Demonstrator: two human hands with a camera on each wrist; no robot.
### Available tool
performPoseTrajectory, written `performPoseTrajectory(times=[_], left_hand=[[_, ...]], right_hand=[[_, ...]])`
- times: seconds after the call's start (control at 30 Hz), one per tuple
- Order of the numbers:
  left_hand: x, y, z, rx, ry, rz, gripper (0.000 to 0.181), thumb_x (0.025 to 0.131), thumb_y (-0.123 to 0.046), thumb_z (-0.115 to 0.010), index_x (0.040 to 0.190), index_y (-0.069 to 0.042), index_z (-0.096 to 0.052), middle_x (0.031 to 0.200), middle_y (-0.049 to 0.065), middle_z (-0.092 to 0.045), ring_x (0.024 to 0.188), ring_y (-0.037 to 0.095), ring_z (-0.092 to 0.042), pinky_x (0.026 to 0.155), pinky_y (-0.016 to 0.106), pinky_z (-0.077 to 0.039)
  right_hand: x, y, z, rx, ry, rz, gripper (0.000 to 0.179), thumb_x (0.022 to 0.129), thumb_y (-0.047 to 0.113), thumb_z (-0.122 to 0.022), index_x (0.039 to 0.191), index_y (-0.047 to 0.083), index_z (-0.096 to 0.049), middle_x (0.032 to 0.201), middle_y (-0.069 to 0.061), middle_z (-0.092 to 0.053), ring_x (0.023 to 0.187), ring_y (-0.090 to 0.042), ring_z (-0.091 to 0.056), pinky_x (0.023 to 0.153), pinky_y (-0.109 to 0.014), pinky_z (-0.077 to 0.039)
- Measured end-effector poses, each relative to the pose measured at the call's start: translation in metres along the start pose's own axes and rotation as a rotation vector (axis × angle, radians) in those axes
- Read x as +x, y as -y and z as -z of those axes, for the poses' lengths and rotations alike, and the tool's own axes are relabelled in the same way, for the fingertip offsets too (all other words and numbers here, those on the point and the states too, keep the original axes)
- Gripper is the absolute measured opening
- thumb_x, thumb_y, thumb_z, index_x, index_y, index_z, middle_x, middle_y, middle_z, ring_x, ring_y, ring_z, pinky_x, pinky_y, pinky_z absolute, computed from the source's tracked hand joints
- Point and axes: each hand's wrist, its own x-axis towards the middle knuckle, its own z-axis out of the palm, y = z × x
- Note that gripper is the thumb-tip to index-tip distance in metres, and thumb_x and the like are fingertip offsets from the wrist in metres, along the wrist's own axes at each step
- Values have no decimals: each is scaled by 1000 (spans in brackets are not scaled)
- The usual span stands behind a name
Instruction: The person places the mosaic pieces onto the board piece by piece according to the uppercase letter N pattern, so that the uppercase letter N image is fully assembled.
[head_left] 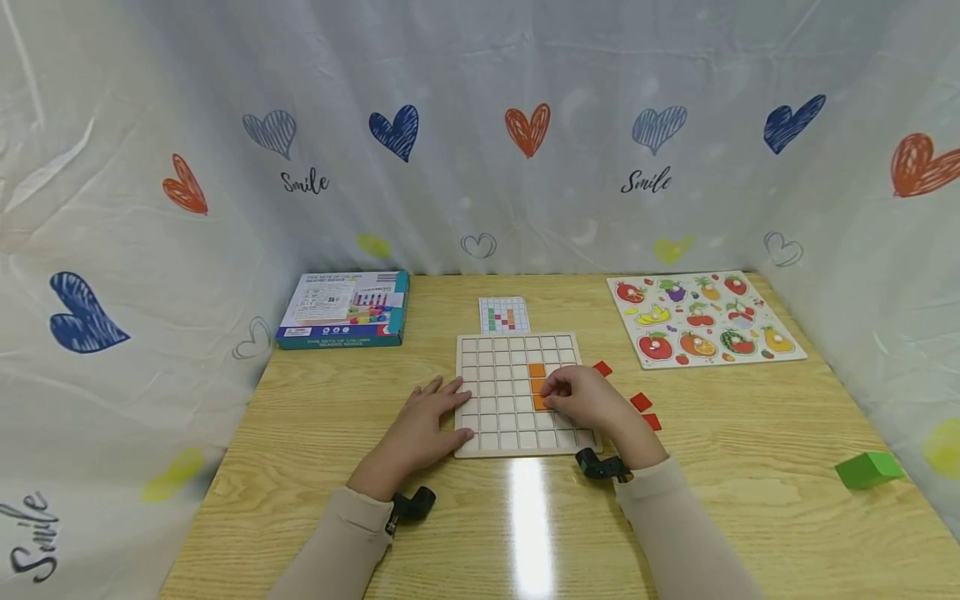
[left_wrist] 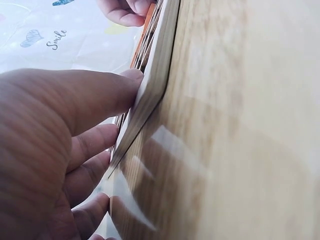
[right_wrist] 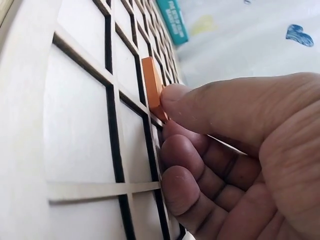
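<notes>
A pale wooden grid board lies flat on the table. Its squares hold orange tiles in one column right of the middle, including an upper orange tile. At the lowest of them, the fingers of my right hand are curled. In the right wrist view, thumb and fingertips pinch this orange tile, which sits proud of the grid bars. My left hand rests at the board's left edge with fingers spread; in the left wrist view its thumb touches the board's side.
Red tiles lie just right of the board. A small pattern card stands behind it. A teal-edged box is at the back left, a fruit puzzle board at the back right. A green block sits near the right edge.
</notes>
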Motion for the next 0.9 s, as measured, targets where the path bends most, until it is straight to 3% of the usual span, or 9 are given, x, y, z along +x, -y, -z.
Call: performPoseTrajectory(times=[0.53, 0.63, 0.9], left_hand=[[0, -1, 0, 2, 0, -3, 64, 99, -37, -81, 158, -20, -62, 175, -1, -43, 169, 35, -23, 138, 62, -10], [0, 0, 0, 5, 4, -7, 64, 99, -37, -80, 158, -21, -61, 175, -1, -42, 169, 35, -22, 139, 62, -9], [-1, -1, 2, 9, 12, -6, 65, 99, -37, -80, 159, -20, -60, 175, -1, -41, 169, 35, -22, 139, 61, -9]], right_hand=[[-6, 2, 6, -3, -12, 38, 5, 100, 13, -79, 98, 14, -76, 92, -1, -68, 84, -19, -60, 78, -33, -53], [-10, -2, 17, 15, -78, 30, 4, 103, 17, -76, 102, 13, -77, 95, -3, -70, 86, -20, -60, 77, -33, -54], [-26, -29, 62, 44, -323, -11, 25, 111, 26, -66, 119, 4, -75, 108, -14, -74, 91, -23, -59, 76, -27, -51]])
